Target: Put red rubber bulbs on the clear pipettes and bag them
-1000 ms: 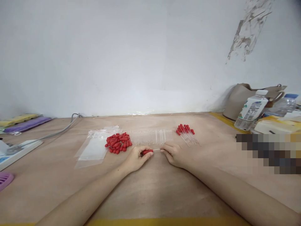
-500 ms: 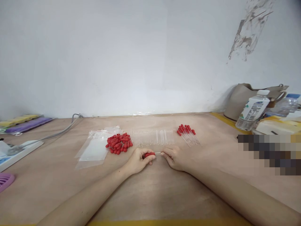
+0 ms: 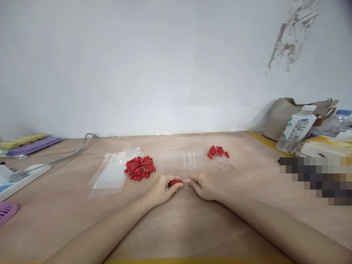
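Observation:
My left hand (image 3: 165, 187) is closed around a red rubber dropper bulb (image 3: 176, 182). From the bulb's right end a thin clear glass tube (image 3: 184, 181) sticks out, pinched by my right hand (image 3: 201, 186) close to the bulb. Both hands are low over the tabletop, near each other. Behind my left hand lies a pile of loose red bulbs (image 3: 139, 168). A row of clear glass tubes (image 3: 178, 161) is laid out beyond my hands. To its right sit several droppers (image 3: 220, 156), red bulbs fitted on tubes.
Clear plastic bags (image 3: 110, 178) lie left of the bulb pile. At the far left are a power strip (image 3: 27, 176) with a grey cable (image 3: 68, 158) and a purple packet (image 3: 38, 146). On the right stand a bottle (image 3: 297, 130) and a grey-brown bag (image 3: 275, 119).
My right hand's fingertips are now nearer the bulb, and less of the glass tube shows between my hands. The piles and row look unchanged.

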The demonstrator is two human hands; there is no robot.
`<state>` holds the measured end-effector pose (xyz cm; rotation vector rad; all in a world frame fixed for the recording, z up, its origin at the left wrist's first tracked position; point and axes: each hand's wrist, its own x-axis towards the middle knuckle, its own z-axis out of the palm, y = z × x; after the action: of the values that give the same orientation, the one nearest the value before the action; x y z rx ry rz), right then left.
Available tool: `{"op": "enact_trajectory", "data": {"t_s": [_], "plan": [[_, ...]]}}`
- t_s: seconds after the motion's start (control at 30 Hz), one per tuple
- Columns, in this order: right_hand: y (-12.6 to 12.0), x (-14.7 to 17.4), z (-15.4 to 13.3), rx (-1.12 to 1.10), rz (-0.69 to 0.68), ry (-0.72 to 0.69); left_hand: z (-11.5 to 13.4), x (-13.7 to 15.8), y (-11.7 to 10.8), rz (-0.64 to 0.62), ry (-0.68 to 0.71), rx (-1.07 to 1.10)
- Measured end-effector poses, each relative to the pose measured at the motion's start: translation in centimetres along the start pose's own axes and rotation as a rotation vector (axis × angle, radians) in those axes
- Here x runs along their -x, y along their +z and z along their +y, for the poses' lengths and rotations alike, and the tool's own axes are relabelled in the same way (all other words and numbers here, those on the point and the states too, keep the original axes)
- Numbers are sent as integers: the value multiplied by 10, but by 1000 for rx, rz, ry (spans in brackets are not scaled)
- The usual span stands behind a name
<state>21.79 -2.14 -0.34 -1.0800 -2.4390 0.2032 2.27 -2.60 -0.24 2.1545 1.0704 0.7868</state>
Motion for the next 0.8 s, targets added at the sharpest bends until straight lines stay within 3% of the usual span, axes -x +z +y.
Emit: {"op": "enact_trajectory", "data": {"t_s": [0.17,0.3,0.4,0.53,0.67,0.8], "plan": [[-8,-2,-5,10,-28,5,4,-1,-4,73,63,-84],[-19,-6,4,-74,11,59,-5,-3,-6,251,28,-87],[-28,-8,33,-131,213,268,-14,-4,-5,310,-21,-39],[-40,-2,83,-92,496,712,-16,-3,-4,248,-2,-77],[-45,6,112,113,548,982,-10,0,-5,212,15,-177],[-38,6,118,206,502,1019,-8,0,-5,199,4,-198]]}}
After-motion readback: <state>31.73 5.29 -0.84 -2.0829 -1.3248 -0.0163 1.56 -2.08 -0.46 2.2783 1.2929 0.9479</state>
